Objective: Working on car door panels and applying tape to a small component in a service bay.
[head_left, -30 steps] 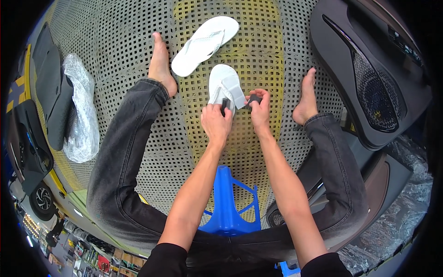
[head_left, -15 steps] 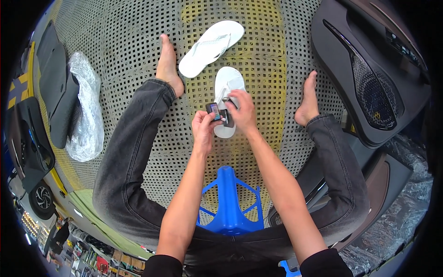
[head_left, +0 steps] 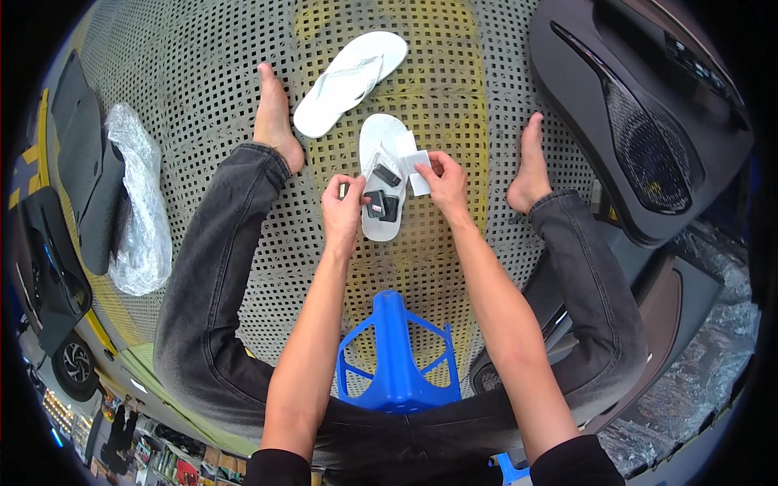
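Observation:
A white flip-flop point(head_left: 378, 231) lies on the perforated mat, with several small black blocks point(head_left: 386, 174) on its sole; one near its heel carries a small pale label. My right hand point(head_left: 447, 188), just right of the flip-flop, pinches a folded white slip point(head_left: 419, 170) that looks like paper. On the other side my left hand point(head_left: 340, 212) is closed around a small dark piece point(head_left: 344, 190) with a light edge; most of it is hidden by the fingers. The left fingertips are close to the labelled block. A second white flip-flop point(head_left: 350, 83) rests farther off, tilted to the right.
A blue plastic stool point(head_left: 391, 348) stands between my legs. Dark car door panels point(head_left: 600, 105) lie at the right, beside clear plastic wrapping. More dark panels point(head_left: 81, 154) and a plastic-wrapped bundle point(head_left: 139, 202) are on the left. My bare feet flank the flip-flops.
My hands have moved apart. The black pieces held over the flip-flop now lie on it, and a white slip is in my right hand. The view has shifted slightly.

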Motion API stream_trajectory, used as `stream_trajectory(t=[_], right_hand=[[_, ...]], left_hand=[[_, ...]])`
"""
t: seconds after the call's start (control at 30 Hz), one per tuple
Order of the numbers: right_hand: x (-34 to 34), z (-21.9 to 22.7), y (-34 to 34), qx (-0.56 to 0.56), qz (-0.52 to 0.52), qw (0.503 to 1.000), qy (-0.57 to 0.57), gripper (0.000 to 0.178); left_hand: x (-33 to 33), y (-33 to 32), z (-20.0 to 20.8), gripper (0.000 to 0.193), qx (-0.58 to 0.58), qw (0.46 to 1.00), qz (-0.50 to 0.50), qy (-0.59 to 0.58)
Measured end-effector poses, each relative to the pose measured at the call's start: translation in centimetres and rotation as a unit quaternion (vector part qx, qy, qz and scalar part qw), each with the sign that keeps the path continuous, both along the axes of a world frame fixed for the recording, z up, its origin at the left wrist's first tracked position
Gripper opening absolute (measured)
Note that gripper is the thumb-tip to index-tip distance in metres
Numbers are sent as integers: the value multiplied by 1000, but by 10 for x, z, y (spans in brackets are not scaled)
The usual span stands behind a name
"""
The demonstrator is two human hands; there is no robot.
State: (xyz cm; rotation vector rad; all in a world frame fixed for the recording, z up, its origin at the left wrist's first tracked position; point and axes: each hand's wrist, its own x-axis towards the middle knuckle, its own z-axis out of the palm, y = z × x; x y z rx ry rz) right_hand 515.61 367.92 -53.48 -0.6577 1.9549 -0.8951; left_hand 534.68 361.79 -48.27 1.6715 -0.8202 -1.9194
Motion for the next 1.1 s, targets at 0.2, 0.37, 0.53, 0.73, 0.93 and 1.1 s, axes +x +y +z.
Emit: stream_trajectory(t=[0.2,0.37,0.53,0.73,0.93,1.1], right_hand=[[-11,126,16,-176,26,950,-258,18],[-16,218,15,-173,97,954,-225,20],[5,315,54,-384,202,901,9,18],[23,362,113,-358,306,877,95,9],[53,359,114,-272,154,947,69,21],[73,356,139,-306,368,841,253,31]], left_hand=[[-18,-6,98,26,-11,982,-157,105],[-20,2,193,16,-92,974,-171,113],[-3,36,263,13,-123,981,-53,141],[20,81,285,10,-245,964,-93,50],[28,118,287,10,-267,957,-111,27],[28,124,296,8,-169,981,11,93]])
